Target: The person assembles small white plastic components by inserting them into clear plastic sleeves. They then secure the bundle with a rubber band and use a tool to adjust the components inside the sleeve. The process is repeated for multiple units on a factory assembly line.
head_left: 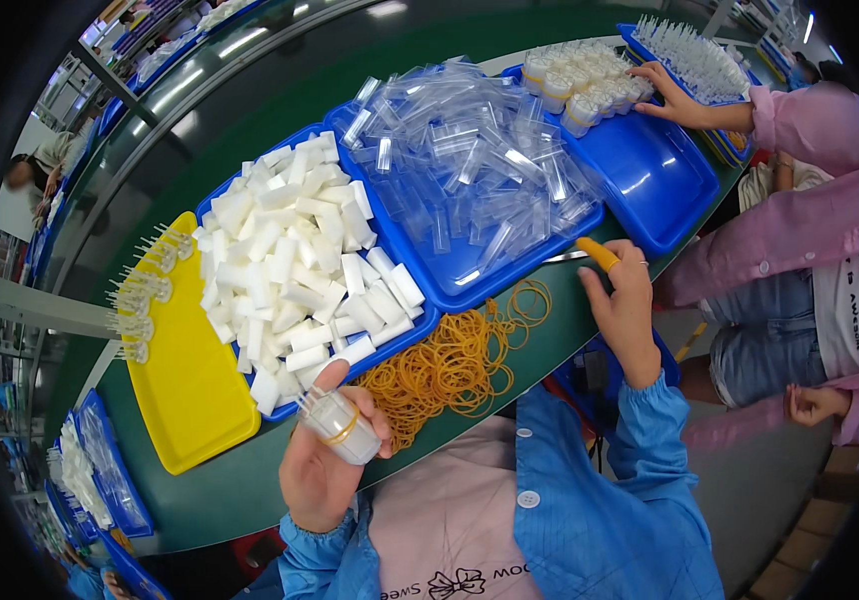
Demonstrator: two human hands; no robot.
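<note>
My left hand (325,465) is closed around a small bundle of clear plastic pieces with white inside (343,428), a yellow rubber band round its middle and thin prongs at its upper end. This bundle is at the near edge of a heap of white foam blocks (285,250). To the right, my right hand (622,310) has its fingers apart, with an orange finger cot (599,253) on the index finger. Nothing shows in that hand, which is by the near right corner of a blue tray (460,300) of clear plastic sleeves (480,150). Loose yellow rubber bands (440,370) lie between my hands.
A yellow tray (190,390) at left carries pronged white pieces (145,290). Far right, a co-worker's hand (675,100) touches banded bundles (585,85) in another blue tray (650,170). Beyond stands a tray of pronged pieces (690,60). The tabletop (175,510) is green.
</note>
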